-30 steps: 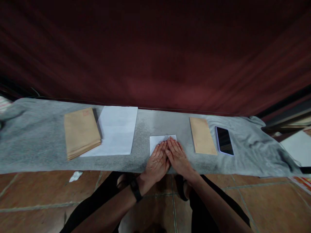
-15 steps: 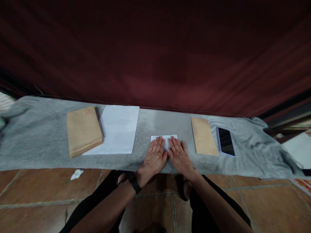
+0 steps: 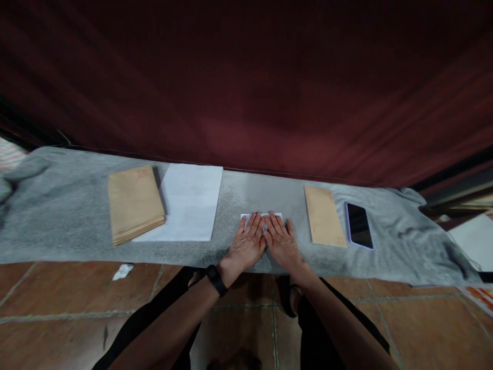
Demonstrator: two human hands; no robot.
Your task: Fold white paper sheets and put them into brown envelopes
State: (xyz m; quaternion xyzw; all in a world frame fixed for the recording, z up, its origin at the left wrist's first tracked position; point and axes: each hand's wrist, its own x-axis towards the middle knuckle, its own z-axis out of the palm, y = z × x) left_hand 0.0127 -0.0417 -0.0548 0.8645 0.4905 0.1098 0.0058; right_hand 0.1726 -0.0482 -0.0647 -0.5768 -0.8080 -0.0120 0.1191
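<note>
Under both palms lies a small folded white paper (image 3: 244,218), mostly covered, with its far edge showing past my fingertips. My left hand (image 3: 248,241) rests flat on its left part, fingers straight. Beside it, thumbs nearly touching, my right hand (image 3: 281,242) presses flat on the right part with the thumb and fingers stretched out. To the right of my hands a single brown envelope (image 3: 325,216) lies on the grey cloth. Left of them is a stack of white paper sheets (image 3: 192,203), partly overlapped by a pile of brown envelopes (image 3: 135,203).
A phone (image 3: 359,225) with a pale purple case lies right of the single envelope. Grey cloth (image 3: 77,205) covers the narrow bench. A dark red curtain (image 3: 246,92) hangs behind it. Below, a crumpled white scrap (image 3: 122,271) lies on the tiled floor (image 3: 57,293).
Both hands have slid slightly forward over the folded paper, covering more of its far part. The camera view has tilted a little. Other things stay in place.
</note>
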